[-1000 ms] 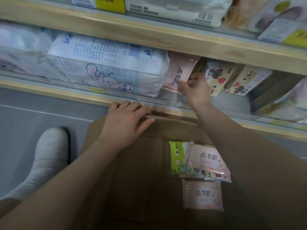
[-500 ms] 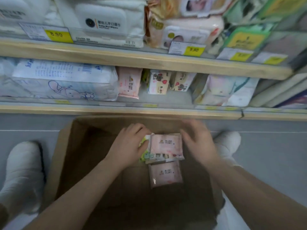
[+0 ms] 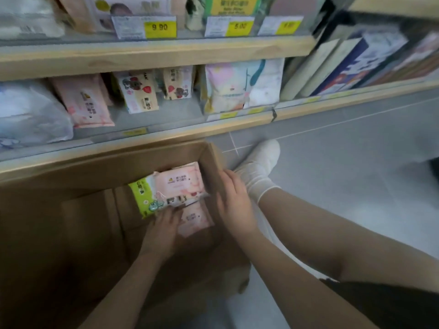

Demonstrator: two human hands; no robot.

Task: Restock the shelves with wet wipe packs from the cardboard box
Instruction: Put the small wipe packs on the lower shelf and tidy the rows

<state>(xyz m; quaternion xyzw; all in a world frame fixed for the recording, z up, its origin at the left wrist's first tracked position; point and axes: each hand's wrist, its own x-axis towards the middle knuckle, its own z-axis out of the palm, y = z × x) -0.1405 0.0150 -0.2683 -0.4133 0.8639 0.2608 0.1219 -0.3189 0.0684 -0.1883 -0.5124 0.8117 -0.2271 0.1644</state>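
Observation:
An open cardboard box point(image 3: 114, 169) stands on the floor below the lowest shelf point(image 3: 180, 132). Inside it a pink wet wipe pack point(image 3: 183, 184) lies on a green pack point(image 3: 142, 198), and another pink pack point(image 3: 197, 220) lies lower down. My left hand point(image 3: 164, 227) is in the box, its fingers gripping the near edge of the stacked pink and green packs. My right hand point(image 3: 234, 203) rests with straight fingers against the box's right wall. On the shelf stands a matching pink pack point(image 3: 85, 103).
Bear-print packs point(image 3: 140, 93), a pastel bag point(image 3: 237, 86) and a large white bundle point(image 3: 28, 112) share the lowest shelf. Price tags point(image 3: 160, 27) line the shelf above. My foot in a white sock point(image 3: 259, 167) sits right of the box on grey floor tiles.
My right hand left the pink pack on the shelf and came down to the box's right wall. My left hand dropped from the box rim onto the packs. The view swung right.

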